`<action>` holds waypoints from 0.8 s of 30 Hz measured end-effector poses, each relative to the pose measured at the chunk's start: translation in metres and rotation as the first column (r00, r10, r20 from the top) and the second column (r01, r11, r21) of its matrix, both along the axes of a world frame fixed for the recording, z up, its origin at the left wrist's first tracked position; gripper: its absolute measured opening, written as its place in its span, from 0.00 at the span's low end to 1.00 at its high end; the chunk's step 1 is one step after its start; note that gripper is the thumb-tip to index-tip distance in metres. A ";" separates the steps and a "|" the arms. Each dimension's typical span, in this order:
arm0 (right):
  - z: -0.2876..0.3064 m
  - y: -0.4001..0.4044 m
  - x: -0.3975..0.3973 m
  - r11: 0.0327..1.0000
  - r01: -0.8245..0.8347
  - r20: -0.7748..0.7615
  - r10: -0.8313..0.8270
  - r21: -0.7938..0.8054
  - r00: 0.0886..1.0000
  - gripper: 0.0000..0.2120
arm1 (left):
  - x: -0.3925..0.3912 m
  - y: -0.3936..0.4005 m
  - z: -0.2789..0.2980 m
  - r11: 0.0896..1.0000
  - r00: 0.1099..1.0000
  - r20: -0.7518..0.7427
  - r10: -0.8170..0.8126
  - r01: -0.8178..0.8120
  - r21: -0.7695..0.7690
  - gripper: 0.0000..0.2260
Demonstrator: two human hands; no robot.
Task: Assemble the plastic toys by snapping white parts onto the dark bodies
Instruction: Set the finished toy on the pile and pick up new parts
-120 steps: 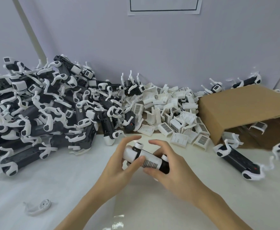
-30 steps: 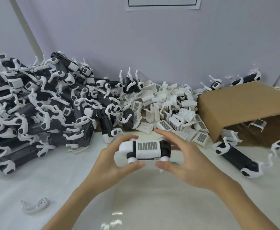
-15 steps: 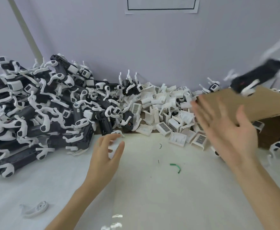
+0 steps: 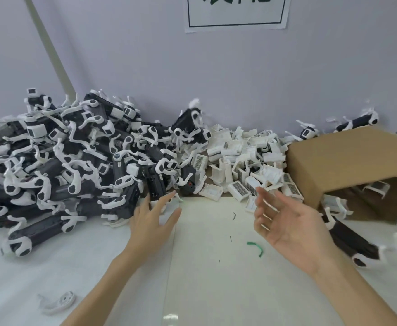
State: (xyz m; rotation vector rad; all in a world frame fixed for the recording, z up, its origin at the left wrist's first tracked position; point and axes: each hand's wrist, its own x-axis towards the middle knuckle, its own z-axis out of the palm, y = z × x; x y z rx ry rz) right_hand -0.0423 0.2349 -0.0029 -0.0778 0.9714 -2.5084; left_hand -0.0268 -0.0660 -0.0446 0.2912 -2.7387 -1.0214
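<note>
Dark body (image 4: 155,184): a black oblong plastic block at the near edge of the heap, just beyond the left hand's fingertips. Judged light and rigid, with smooth sides that may slip; best gripped across its long flanks, clear of the thin white legs, which look the most breakable part. Slender clip-on limbs of neighbouring toys tangle readily, so lifting 1 may drag others.

White parts (image 4: 238,188): small ribbed covers in a loose pile by the wall, right of the heap; judged light and stiff, best pinched by the side walls.

Left hand (image 4: 154,218): fingers spread and extended, holding nothing, tips at the body's near end.

Right hand (image 4: 284,223): palm up, fingers loosely extended, holding nothing, above the table (image 4: 204,267).

Heap of toys (image 4: 58,161): left, against the wall.

Cardboard box (image 4: 347,158): right, lying on its side.

Green scrap (image 4: 256,246): on the table, near the right hand.
</note>
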 end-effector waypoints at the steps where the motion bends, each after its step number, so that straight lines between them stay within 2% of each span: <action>1: -0.001 -0.002 0.001 1.000 -0.001 0.012 0.001 0.009 1.000 0.16 | -0.002 0.000 0.002 0.999 0.999 -0.036 -0.005 0.006 0.032 0.20; 5: -0.007 -0.007 0.002 0.999 -0.006 0.046 0.004 0.041 0.999 0.15 | -0.005 0.004 0.003 0.984 0.981 -0.191 0.015 0.020 0.179 0.11; 8: -0.011 -0.009 0.003 0.998 -0.002 0.058 -0.001 0.065 0.998 0.14 | -0.001 0.006 0.003 0.977 0.967 -0.254 -0.009 0.063 0.204 0.15; 12: -0.017 -0.012 0.001 0.994 -0.001 0.091 -0.008 0.107 0.996 0.13 | 0.011 0.006 0.010 0.933 0.910 -0.411 0.053 0.101 0.346 0.20; 15: -0.020 -0.014 0.001 0.989 -0.017 0.098 0.002 0.146 0.995 0.14 | 0.021 0.015 0.019 0.880 0.906 -0.423 0.026 0.180 0.439 0.26; 17: -0.020 -0.016 0.003 0.982 -0.018 0.071 0.005 0.187 0.997 0.17 | 0.027 0.026 0.028 0.784 0.927 -0.372 -0.034 0.256 0.566 0.34; 19: -0.020 -0.021 0.006 0.974 0.002 -0.003 -0.002 0.225 1.000 0.21 | 0.031 0.037 0.030 0.655 0.931 -0.339 -0.132 0.339 0.676 0.38; 22: -0.019 -0.027 0.012 0.967 0.061 -0.162 -0.020 0.249 0.987 0.35 | 0.037 0.056 0.029 0.495 0.906 -0.326 -0.269 0.420 0.761 0.32; 24: -0.016 -0.029 0.017 0.975 0.008 -0.260 0.051 0.221 0.964 0.39 | 0.041 0.066 0.029 0.325 0.903 -0.298 -0.309 0.394 0.859 0.28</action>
